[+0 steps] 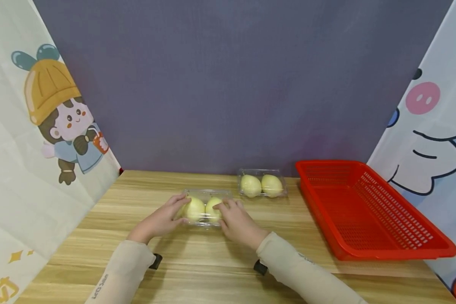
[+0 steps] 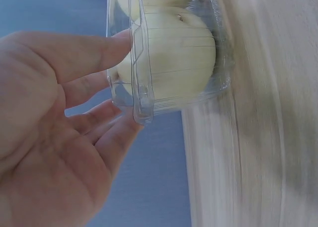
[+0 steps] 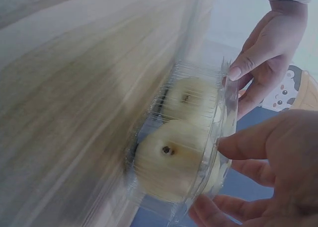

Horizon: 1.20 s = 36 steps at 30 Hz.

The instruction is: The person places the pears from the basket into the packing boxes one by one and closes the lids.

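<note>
A clear plastic fruit box (image 1: pixel 207 192) with two pale yellow pears (image 1: pixel 195 209) inside sits on the wooden table. My left hand (image 1: pixel 161 218) holds its left end, thumb at the near side of the rim. At the right end is my right hand (image 1: pixel 238 223), its fingers over the top edge and thumb at the near side. The left wrist view shows thumb and fingers of the left hand around the box's rim (image 2: pixel 141 63). In the right wrist view, the lid lies over the pears (image 3: pixel 171 157) and both hands touch the rim.
Behind and to the right stands a second clear box (image 1: pixel 283 195) holding two pears (image 1: pixel 271 185). A red plastic basket (image 1: pixel 327 230) with perforated sides occupies the table's right side. A dark grey cloth panel (image 1: pixel 220 84) rises behind the table, with printed cloths on either side.
</note>
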Each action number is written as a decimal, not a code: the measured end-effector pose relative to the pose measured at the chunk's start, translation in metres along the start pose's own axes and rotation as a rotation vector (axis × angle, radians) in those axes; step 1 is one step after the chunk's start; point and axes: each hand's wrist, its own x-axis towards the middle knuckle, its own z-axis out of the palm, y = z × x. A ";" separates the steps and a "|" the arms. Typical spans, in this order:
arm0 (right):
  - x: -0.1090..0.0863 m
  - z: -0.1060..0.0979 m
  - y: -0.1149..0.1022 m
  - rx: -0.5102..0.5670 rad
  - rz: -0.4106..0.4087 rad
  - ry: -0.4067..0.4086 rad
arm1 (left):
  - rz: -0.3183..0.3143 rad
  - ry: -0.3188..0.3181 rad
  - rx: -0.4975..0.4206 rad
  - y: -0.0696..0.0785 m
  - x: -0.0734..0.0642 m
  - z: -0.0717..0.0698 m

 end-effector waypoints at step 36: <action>0.040 0.008 0.025 0.135 0.150 0.013 | -0.070 0.139 0.087 -0.011 0.043 -0.001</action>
